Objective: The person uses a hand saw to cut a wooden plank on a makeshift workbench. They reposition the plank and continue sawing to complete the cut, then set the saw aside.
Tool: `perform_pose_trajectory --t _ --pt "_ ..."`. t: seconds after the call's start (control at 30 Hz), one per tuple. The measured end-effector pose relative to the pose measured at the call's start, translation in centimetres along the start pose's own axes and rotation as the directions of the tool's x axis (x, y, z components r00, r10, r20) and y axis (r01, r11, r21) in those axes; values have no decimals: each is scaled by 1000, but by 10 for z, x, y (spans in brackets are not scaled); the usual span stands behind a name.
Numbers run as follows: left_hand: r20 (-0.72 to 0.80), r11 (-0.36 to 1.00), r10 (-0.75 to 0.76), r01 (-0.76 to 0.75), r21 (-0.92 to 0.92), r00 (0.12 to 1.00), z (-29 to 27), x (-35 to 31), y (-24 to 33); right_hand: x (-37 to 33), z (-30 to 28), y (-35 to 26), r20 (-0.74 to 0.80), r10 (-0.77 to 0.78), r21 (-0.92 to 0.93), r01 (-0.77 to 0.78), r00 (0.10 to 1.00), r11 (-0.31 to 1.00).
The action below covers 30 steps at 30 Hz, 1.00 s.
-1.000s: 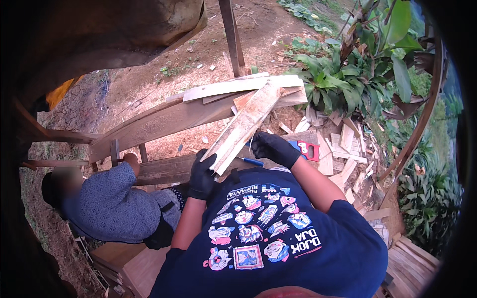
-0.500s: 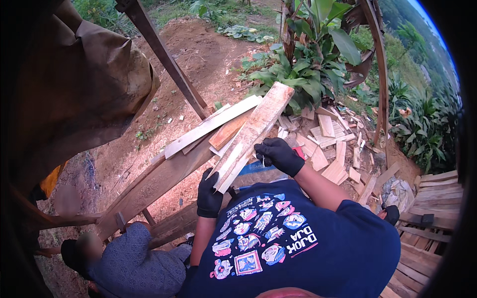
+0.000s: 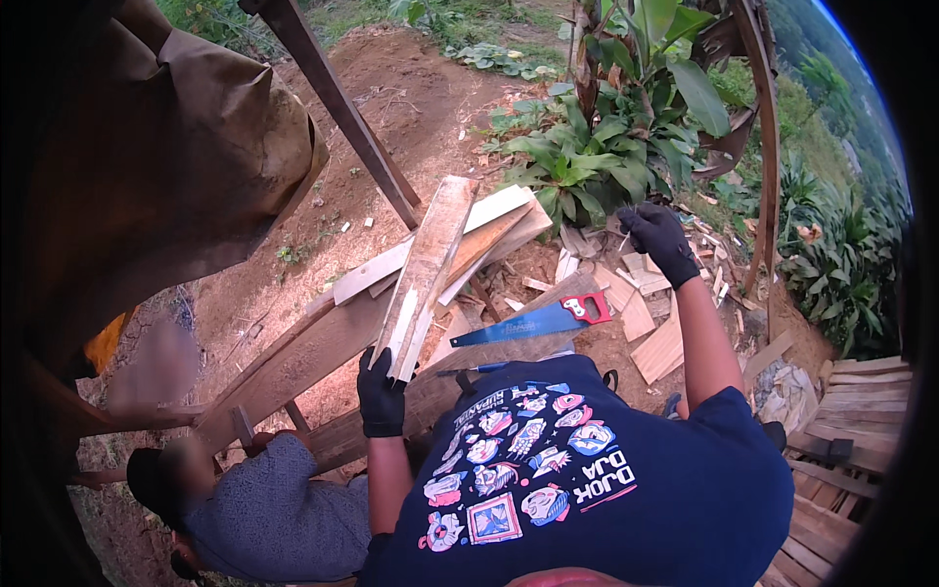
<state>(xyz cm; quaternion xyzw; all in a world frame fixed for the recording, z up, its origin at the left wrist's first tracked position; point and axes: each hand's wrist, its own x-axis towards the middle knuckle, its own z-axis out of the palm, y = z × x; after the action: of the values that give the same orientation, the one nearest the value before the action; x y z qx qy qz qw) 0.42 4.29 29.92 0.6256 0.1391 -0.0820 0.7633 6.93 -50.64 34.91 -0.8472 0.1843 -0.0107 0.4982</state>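
My left hand [image 3: 381, 396], in a black glove, is closed on the lower end of a rough wooden board [image 3: 430, 259]. The board slants up and away, its far end above a stack of other boards. Out to the right, my gloved right hand [image 3: 660, 245] is raised over the scrap wood. Its fingers are pinched, and a thin pale sliver [image 3: 624, 242] sticks out from them. Between my arms lies a handsaw [image 3: 523, 327] with a blue blade and red handle, resting on a plank.
Pale boards [image 3: 391, 269] lie on a long wooden beam [image 3: 293, 362]. Wood offcuts [image 3: 655, 347] cover the ground at right, below leafy plants [image 3: 597, 147]. Another person [image 3: 284, 514] is at the lower left. A leaning post [image 3: 337, 112] and brown tarp [image 3: 196, 157] stand left.
My right hand has moved from beside the board out to the right. The board has swung left with my left hand, leaving the handsaw in full view.
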Motion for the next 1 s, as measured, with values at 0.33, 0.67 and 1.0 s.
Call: perform_pose_trajectory --t 0.33,0.67,1.0 --pt "-246 984 -157 129 -126 957 39 -10 -27 20 128 55 217 -4 -449 103 976 888" --pt "16 949 -240 231 216 971 58 -18 -74 -57 242 40 787 126 594 -797 604 112" --pt "220 287 71 -231 930 973 80 129 -85 -34 141 121 409 342 904 -426 846 -28"
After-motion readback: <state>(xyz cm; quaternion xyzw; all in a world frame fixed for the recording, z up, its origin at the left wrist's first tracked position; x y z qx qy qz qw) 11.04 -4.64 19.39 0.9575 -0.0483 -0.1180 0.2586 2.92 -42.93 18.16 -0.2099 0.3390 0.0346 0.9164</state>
